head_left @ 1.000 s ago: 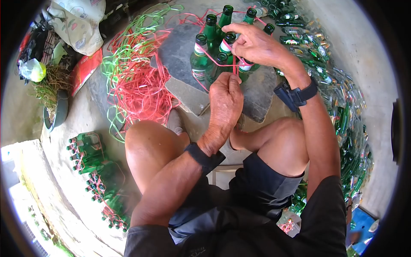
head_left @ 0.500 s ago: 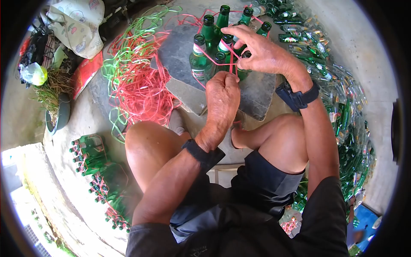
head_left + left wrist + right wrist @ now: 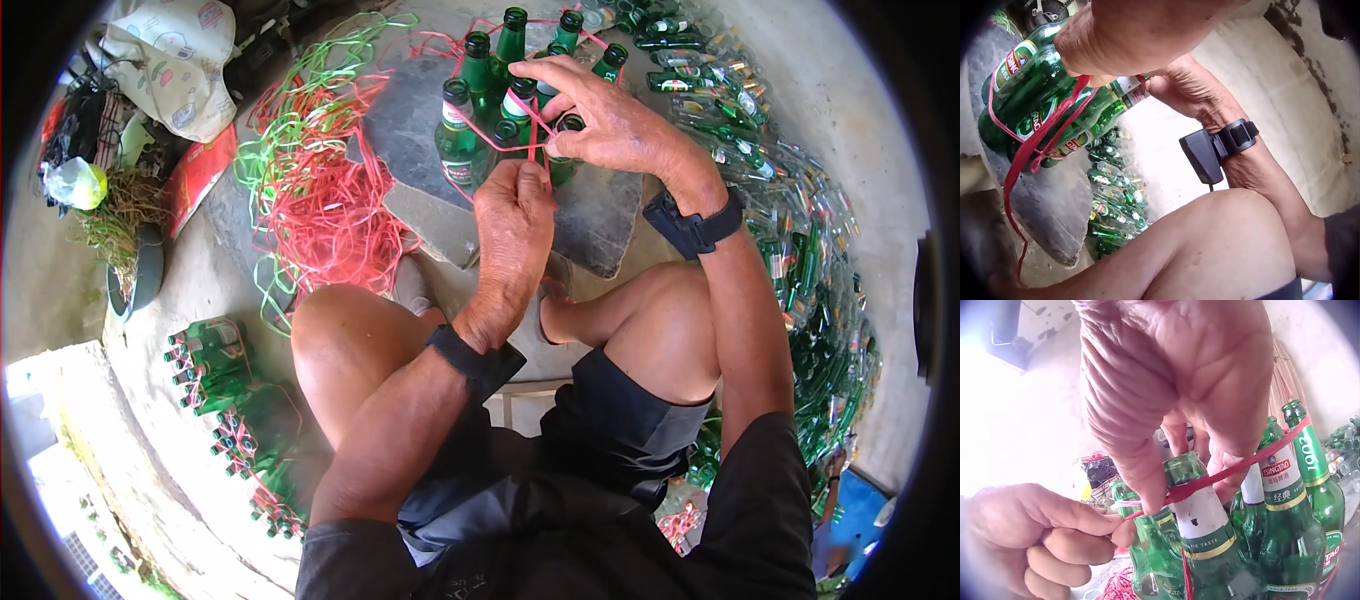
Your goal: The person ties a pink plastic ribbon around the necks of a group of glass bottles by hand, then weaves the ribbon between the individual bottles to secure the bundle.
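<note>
Green glass bottles (image 3: 457, 150) stand upright in a cluster on a grey stone slab (image 3: 600, 225), with pink-red strap (image 3: 1210, 480) around their necks. My left hand (image 3: 515, 235) is at the near side of the cluster. In the right wrist view my left hand (image 3: 1054, 540) pinches the strap between thumb and index finger. My right hand (image 3: 625, 130) reaches over the bottles from the right. Seen up close, my right hand (image 3: 1179, 369) has its thumb and fingers around one bottle's neck (image 3: 1188, 465), the thumb against the strap. Strap hangs below my left hand (image 3: 1110, 37).
A tangle of red and green strap (image 3: 330, 200) lies left of the slab. Many loose bottles (image 3: 800, 260) are piled along the right wall. Strapped bottle bundles (image 3: 215, 365) lie at the lower left. A plant pot (image 3: 145, 270) is at the far left.
Both hands and the bottles have shifted slightly left in the head view. My right hand has lowered slightly, its thumb now by the near bottle's neck; my left hand still pinches the strap.
</note>
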A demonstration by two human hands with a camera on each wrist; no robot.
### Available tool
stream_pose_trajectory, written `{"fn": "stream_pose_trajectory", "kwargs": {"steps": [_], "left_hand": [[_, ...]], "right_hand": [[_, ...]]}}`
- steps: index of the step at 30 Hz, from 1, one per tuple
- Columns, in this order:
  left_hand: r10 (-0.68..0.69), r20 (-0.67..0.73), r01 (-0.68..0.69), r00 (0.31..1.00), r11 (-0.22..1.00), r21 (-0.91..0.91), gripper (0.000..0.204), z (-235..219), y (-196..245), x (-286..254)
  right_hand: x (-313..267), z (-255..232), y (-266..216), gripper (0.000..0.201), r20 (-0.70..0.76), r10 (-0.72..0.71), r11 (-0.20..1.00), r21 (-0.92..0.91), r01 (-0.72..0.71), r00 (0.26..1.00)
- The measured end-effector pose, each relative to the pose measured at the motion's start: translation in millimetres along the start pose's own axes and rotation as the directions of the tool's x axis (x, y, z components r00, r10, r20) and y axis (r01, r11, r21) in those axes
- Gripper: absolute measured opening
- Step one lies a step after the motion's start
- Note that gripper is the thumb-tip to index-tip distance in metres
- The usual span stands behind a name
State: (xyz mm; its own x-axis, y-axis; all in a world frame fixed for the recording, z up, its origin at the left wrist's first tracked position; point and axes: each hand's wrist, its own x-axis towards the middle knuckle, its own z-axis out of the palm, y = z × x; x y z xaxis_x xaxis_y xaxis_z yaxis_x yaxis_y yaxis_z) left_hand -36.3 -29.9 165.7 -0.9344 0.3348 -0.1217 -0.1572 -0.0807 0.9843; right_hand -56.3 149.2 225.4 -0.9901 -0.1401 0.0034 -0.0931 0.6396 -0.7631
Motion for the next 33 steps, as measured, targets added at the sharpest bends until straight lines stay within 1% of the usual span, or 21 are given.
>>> {"fn": "stream_pose_trajectory", "kwargs": {"steps": [1,3,4,7,9,10,12,15,16,18,21,22,24,27,33], "left_hand": [[-0.002,0.001,0.002,1.000,1.000,0.001,0.028,1,3,0],[-0.143,0.032,0.146,0.989,0.981,-0.128,0.027,3,8,-1],[-0.144,0.033,0.147,0.989,0.981,-0.127,0.027,3,6,0],[-0.122,0.045,0.126,0.992,0.985,-0.116,0.028,2,-2,5],[0.005,0.006,-0.005,1.000,1.000,-0.029,0.027,2,-2,6],[0.004,0.007,-0.004,1.000,1.000,-0.028,0.027,3,0,5],[-0.094,-0.036,0.088,0.995,0.987,-0.132,0.027,5,6,5],[-0.134,-0.044,0.125,0.990,0.978,-0.166,0.026,6,7,7],[-0.134,-0.043,0.125,0.990,0.978,-0.165,0.026,6,7,7],[-0.083,-0.050,0.074,0.995,0.984,-0.161,0.026,7,7,8],[-0.072,-0.066,0.063,0.995,0.989,-0.130,0.027,9,5,9],[-0.072,-0.065,0.063,0.995,0.990,-0.129,0.027,9,3,9],[-0.021,-0.070,0.015,0.997,0.996,-0.084,0.028,9,1,11],[0.001,-0.097,-0.010,0.995,0.996,-0.089,0.030,9,3,11],[-0.009,-0.116,0.004,0.993,0.999,-0.043,0.028,6,0,11]], "right_hand": [[0,-1,0,0.085,0.004,-0.001,1.000,0.001,0.001,1.000],[0,-1,0,0.085,0.008,-0.001,1.000,0.004,0.001,1.000],[0,-1,1,0.085,0.003,-0.015,1.000,-0.015,0.015,1.000],[0,-1,3,0.085,-0.001,-0.043,0.999,-0.032,0.043,0.999],[0,-1,2,0.085,0.000,-0.056,0.998,-0.032,0.056,0.998],[0,-2,1,0.085,0.003,-0.050,0.998,-0.034,0.050,0.999],[0,-1,0,0.085,0.004,-0.044,0.998,-0.035,0.044,0.999],[-1,-1,0,0.086,0.006,-0.031,1.000,0.001,0.031,1.000],[-1,-1,0,0.086,0.006,-0.028,1.000,0.002,0.028,1.000],[-1,-2,-1,0.086,0.005,-0.024,1.000,0.003,0.024,1.000],[-2,-2,-1,0.085,0.009,-0.016,1.000,-0.014,0.016,1.000],[-1,-2,0,0.085,0.009,-0.031,0.999,-0.020,0.032,0.999],[-1,-2,1,0.084,0.006,-0.048,0.999,-0.026,0.048,0.999],[-1,-1,0,0.084,0.005,-0.051,0.999,-0.016,0.051,0.999],[0,1,-1,0.084,-0.007,-0.056,0.998,-0.039,0.056,0.998]]}}
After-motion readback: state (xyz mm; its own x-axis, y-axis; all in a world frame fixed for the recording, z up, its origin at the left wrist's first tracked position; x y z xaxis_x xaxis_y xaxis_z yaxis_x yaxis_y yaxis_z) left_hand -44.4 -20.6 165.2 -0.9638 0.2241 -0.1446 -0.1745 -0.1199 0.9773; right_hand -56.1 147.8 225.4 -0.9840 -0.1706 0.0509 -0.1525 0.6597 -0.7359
